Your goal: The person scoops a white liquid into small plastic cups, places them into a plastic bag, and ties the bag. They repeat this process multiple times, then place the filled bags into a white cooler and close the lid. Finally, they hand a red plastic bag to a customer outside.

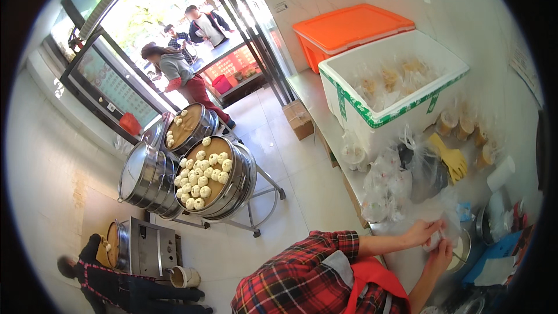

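My left hand [423, 232] and my right hand [440, 256] are close together over the counter at the lower right. Both pinch a clear plastic bag [450, 226] by their fingertips. What the bag holds, if anything, I cannot tell. Just beyond my right hand stands a round metal bowl [468, 244] with pale contents and a utensil handle leaning in it. Knotted clear bags with cups [386, 183] lie farther along the counter, beside a dark plastic bag [429, 181] and a yellow rubber glove [453, 159].
A white foam box [348, 111] holds bagged cups, near an orange cooler box [353, 26]. Across the floor, steamers [237, 187] carry several buns [202, 176] on a wheeled stand [261, 192]. One person [122, 285] works lower left; another [181, 72] stands at the doorway.
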`<state>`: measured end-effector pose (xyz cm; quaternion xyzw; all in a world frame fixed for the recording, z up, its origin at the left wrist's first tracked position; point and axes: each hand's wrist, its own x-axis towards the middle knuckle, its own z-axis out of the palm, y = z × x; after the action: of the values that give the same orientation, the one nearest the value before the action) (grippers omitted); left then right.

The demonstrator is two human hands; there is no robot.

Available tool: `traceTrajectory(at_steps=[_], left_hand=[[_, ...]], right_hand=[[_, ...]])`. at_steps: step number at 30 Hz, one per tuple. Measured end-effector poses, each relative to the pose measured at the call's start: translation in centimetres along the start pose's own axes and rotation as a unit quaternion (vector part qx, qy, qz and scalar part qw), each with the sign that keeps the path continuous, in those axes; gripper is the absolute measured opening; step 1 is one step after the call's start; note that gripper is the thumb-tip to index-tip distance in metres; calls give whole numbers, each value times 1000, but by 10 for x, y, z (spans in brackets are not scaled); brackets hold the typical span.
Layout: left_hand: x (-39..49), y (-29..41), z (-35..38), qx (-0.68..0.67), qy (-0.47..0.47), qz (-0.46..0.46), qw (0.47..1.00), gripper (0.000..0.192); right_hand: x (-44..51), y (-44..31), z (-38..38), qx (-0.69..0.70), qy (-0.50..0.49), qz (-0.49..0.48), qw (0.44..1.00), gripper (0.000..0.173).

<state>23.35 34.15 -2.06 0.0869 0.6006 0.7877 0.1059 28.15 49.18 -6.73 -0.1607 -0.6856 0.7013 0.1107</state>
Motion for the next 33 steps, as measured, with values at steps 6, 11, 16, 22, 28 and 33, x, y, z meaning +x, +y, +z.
traceTrajectory(at_steps=[6, 11, 16, 22, 28, 33], left_hand=[[-5, 13, -21, 172, -149, -4, 974, 25], [-26, 50, 3, 236, -57, 160, 957, 14], [-21, 44, 5, 217, -132, 105, 962, 13], [-21, 39, 11, 227, -102, 133, 959, 9], [-18, 24, 11, 175, -48, 139, 973, 13], [-9, 11, 6, 148, -104, 135, 974, 12]], right_hand=[[16, 0, -31, 38, 110, 37, 992, 19], [-29, -51, -1, -78, -4, 18, 997, 20], [-36, -45, -14, -128, -15, -33, 991, 28], [-40, -63, -4, 77, -54, 120, 988, 30], [-56, -82, 12, 79, -27, 71, 994, 25], [-56, -85, 11, 28, -30, -7, 999, 25]])
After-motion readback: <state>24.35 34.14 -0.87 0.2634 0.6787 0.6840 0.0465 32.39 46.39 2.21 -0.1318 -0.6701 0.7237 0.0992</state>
